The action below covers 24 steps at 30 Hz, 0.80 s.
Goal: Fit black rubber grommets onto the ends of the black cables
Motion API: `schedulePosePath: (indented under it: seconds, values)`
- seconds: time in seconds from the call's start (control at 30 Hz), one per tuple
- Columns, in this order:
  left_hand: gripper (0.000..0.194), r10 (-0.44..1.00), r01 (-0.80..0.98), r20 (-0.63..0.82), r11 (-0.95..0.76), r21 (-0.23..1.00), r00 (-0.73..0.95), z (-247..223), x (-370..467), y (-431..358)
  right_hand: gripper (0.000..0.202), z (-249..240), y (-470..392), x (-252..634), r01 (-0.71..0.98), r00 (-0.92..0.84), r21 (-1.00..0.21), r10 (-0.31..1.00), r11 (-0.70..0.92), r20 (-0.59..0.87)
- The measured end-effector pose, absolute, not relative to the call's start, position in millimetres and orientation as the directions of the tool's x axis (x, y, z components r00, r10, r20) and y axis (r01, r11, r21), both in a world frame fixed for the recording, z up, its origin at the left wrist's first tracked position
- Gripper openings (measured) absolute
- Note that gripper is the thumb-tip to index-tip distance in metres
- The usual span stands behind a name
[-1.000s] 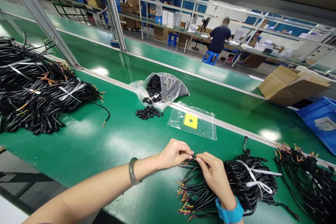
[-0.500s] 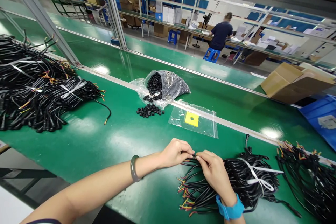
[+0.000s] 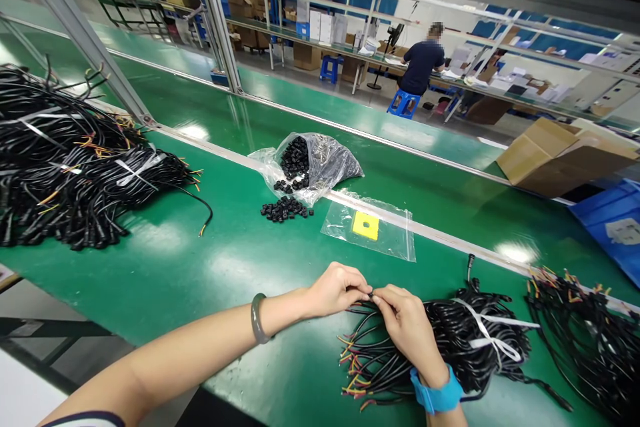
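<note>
Left hand and right hand pinch a dark piece; tabletop spreads leftward.

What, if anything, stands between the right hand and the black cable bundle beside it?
Nothing visible: the right hand, pinching a small black piece, overlaps the black cable bundle in view. The white tie sits farther right, away from the hand.

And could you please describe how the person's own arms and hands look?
The left hand and right hand wear no gloves. A smooth, dark grey-green bangle circles the left wrist; a wide, bright blue band circles the right. A dark sleeve edge with white shows on the left arm; the right shows no sleeve.
</note>
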<state>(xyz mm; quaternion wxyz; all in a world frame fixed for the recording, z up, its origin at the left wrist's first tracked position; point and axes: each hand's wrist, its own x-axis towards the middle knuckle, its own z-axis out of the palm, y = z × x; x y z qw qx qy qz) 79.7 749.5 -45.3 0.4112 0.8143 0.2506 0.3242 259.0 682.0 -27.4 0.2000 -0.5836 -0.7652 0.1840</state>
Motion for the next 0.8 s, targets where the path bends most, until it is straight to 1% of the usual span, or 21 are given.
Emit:
schedulePosePath:
  seconds: [0.2, 0.27, 0.3, 0.37, 0.4, 0.47, 0.5, 0.53, 0.7, 0.8]
  values:
    - [0.01, 0.686, 0.152, 0.301, -0.516, 0.843, 0.663, -45.4, 82.4, 749.1, 0.028, -28.4, 681.6, 259.0, 0.831, -0.229, -0.5, 0.969, 0.244, 0.092]
    - [0.008, 0.703, 0.154, 0.275, -0.481, 0.863, 0.656, -43.6, 84.1, 748.9, 0.028, -28.0, 681.4, 258.9, 0.82, -0.22, -0.519, 0.97, 0.24, 0.101]
    - [0.008, 0.724, 0.149, 0.243, -0.431, 0.89, 0.645, -42.6, 84.9, 748.9, 0.027, -27.6, 681.3, 259.0, 0.805, -0.21, -0.543, 0.971, 0.238, 0.114]
    - [0.013, 0.774, 0.092, 0.155, -0.266, 0.96, 0.614, -40.7, 86.5, 748.9, 0.026, -26.5, 681.2, 259.3, 0.766, -0.178, -0.599, 0.972, 0.234, 0.152]
    - [0.021, 0.788, 0.039, 0.11, -0.168, 0.985, 0.606, -40.0, 87.0, 749.0, 0.026, -26.0, 681.2, 259.6, 0.748, -0.161, -0.621, 0.972, 0.233, 0.172]
    - [0.039, 0.792, -0.069, 0.047, -0.006, 0.998, 0.608, -39.3, 87.5, 749.3, 0.025, -25.4, 681.1, 260.2, 0.727, -0.135, -0.645, 0.971, 0.234, 0.199]
    - [0.045, 0.79, -0.104, 0.032, 0.041, 0.994, 0.612, -39.2, 87.4, 749.6, 0.025, -25.3, 681.1, 260.5, 0.724, -0.128, -0.648, 0.97, 0.234, 0.208]
    - [0.047, 0.788, -0.123, 0.021, 0.07, 0.99, 0.615, -39.2, 87.2, 749.8, 0.024, -25.4, 681.0, 260.7, 0.721, -0.123, -0.651, 0.969, 0.235, 0.213]
    - [0.026, 0.797, -0.094, -0.014, 0.089, 0.992, 0.603, -40.8, 87.2, 750.0, 0.023, -25.8, 680.1, 261.6, 0.703, -0.123, -0.67, 0.968, 0.241, 0.22]
    - [0.02, 0.807, -0.079, -0.017, 0.079, 0.994, 0.591, -42.2, 88.3, 748.8, 0.023, -26.1, 679.7, 262.2, 0.714, -0.142, -0.658, 0.97, 0.239, 0.199]
